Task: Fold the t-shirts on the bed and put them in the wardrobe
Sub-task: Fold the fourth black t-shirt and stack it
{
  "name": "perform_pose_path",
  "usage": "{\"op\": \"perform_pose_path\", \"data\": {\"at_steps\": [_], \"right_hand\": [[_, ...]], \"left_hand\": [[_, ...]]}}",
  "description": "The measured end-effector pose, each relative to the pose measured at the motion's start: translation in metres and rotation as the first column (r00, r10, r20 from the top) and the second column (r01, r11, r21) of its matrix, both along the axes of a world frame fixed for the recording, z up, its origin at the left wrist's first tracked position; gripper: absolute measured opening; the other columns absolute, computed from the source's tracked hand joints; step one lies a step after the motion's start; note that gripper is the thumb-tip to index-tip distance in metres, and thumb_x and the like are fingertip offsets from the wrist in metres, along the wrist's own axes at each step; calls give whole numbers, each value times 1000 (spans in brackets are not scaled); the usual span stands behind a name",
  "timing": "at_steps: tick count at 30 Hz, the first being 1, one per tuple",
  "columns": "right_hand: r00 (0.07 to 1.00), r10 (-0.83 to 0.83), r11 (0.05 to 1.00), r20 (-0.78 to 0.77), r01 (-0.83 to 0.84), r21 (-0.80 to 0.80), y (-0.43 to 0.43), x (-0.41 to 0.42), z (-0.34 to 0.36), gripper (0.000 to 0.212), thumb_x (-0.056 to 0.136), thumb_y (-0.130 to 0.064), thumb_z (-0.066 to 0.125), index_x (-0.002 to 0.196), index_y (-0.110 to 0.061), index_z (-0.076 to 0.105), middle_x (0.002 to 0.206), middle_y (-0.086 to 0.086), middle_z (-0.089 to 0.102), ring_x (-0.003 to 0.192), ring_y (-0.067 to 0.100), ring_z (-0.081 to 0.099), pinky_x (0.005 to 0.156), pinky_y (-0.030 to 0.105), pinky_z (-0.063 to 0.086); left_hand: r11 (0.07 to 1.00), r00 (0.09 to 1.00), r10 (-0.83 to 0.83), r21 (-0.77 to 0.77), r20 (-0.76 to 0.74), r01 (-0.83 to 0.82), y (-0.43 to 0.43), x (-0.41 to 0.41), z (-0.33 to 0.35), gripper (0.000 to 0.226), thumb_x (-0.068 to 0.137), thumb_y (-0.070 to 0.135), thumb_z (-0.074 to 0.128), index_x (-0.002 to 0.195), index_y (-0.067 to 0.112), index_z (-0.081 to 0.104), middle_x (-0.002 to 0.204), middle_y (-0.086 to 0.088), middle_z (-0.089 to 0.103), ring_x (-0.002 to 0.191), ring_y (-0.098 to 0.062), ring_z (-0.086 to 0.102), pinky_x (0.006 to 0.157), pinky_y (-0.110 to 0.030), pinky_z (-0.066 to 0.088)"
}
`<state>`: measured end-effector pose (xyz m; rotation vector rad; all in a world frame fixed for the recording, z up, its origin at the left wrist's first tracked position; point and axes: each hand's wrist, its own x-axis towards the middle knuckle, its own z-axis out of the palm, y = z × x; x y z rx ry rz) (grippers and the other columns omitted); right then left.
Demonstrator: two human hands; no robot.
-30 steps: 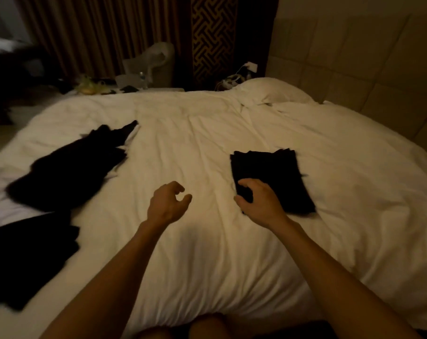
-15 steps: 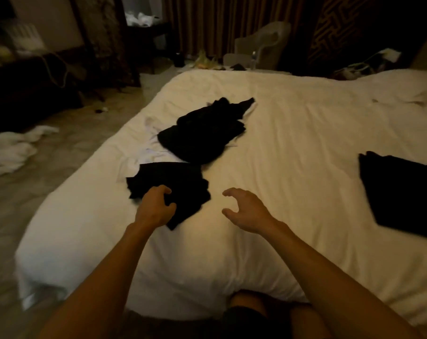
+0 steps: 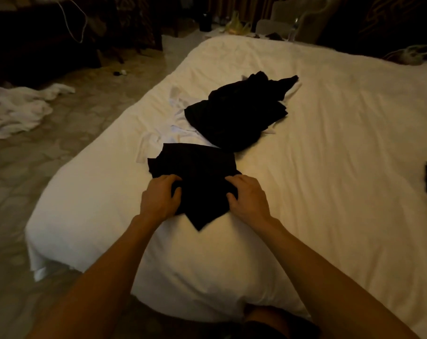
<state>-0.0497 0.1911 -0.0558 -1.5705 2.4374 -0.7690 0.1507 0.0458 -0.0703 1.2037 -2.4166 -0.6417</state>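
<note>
Gripping a black t-shirt on the white bed, left hand and right hand curl fingers into it.

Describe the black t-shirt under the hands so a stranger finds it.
On the white bed, look at its near left corner. The black t-shirt is the flatter, nearer dark garment, gripped by the left hand and right hand; the crumpled black heap lies behind it.
</note>
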Motion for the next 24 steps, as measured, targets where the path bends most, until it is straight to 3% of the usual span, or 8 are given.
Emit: {"op": "perform_pose_path", "data": {"at_steps": [4, 8, 11, 14, 18, 24], "right_hand": [[996, -81, 996, 19, 82, -47, -7, -8, 5, 26, 93, -19, 56, 117, -19, 67, 109, 3, 68, 104, 24, 58, 81, 34, 49], [932, -188, 966, 311, 232, -111, 1, -24, 30, 16, 92, -18, 59, 106, -18, 66, 99, 1, 71, 92, 20, 65, 81, 34, 53], [888, -221, 939, 403, 305, -158, 17, -43, 61, 13, 93, -17, 57, 104, -19, 63, 98, -1, 69, 90, 19, 65, 85, 39, 55], [893, -213, 915, 395, 325, -240, 39, -65, 102, 12, 95, -16, 55, 104, -17, 63, 99, 0, 67, 93, 20, 64, 83, 36, 53], [910, -233, 842, 343, 366, -396, 71, -102, 176, 12, 94, -14, 57, 102, -14, 66, 97, -2, 66, 92, 18, 62, 79, 28, 48], [933, -205, 755, 296, 343, -560, 137, -157, 280, 14, 92, -10, 60, 101, -18, 68, 96, -2, 69, 92, 18, 65, 84, 35, 54]], "left_hand": [[994, 995, 67, -91, 76, -60, -7, -9, 10, 21, 96, 31, 53, 111, 25, 66, 107, -3, 66, 99, -29, 62, 79, -46, 52], [980, 985, 173, -96, -2, -172, -3, -21, 28, 17, 99, 31, 45, 110, 26, 57, 91, 2, 61, 93, -28, 61, 76, -40, 42], [983, 983, 160, -74, -87, -166, 5, -32, 52, 16, 102, 34, 39, 109, 26, 50, 92, 2, 59, 91, -27, 60, 76, -41, 43], [991, 974, 54, -109, -220, -80, 18, -53, 89, 12, 103, 30, 40, 103, 23, 50, 89, 0, 60, 84, -27, 61, 74, -43, 50], [986, 931, -75, -164, -357, 17, 36, -99, 159, 14, 103, 21, 41, 107, 16, 53, 94, -1, 59, 84, -22, 57, 75, -35, 44], [951, 872, -224, -292, -436, 98, 69, -169, 251, 18, 103, 20, 41, 112, 12, 55, 102, -2, 57, 90, -19, 52, 77, -34, 38]]}}
